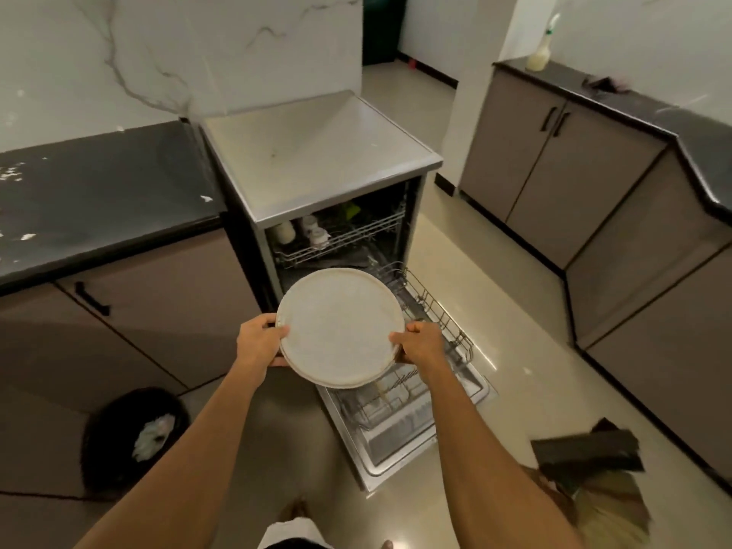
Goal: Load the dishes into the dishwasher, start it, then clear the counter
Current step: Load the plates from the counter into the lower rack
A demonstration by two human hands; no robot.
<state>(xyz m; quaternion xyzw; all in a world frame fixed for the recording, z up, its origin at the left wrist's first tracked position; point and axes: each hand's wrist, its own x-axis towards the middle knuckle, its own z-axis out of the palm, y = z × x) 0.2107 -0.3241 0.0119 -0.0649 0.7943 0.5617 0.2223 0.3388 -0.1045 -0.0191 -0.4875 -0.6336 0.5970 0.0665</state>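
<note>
I hold a stack of round white plates point(340, 327) level in front of me, above the pulled-out lower rack point(439, 318) of the open dishwasher point(317, 152). My left hand point(259, 339) grips the stack's left rim and my right hand point(420, 342) grips its right rim. The dishwasher door point(396, 437) lies flat open below the rack. In the upper rack point(348, 235) stand a few white cups and something green. The plates hide much of the lower rack.
A dark counter point(99, 200) with white scraps runs on the left. A black bin point(134, 437) stands on the floor at lower left. On the right are brown cabinets point(554, 160), a spray bottle point(540, 53) and a broom point(594, 469) on the floor.
</note>
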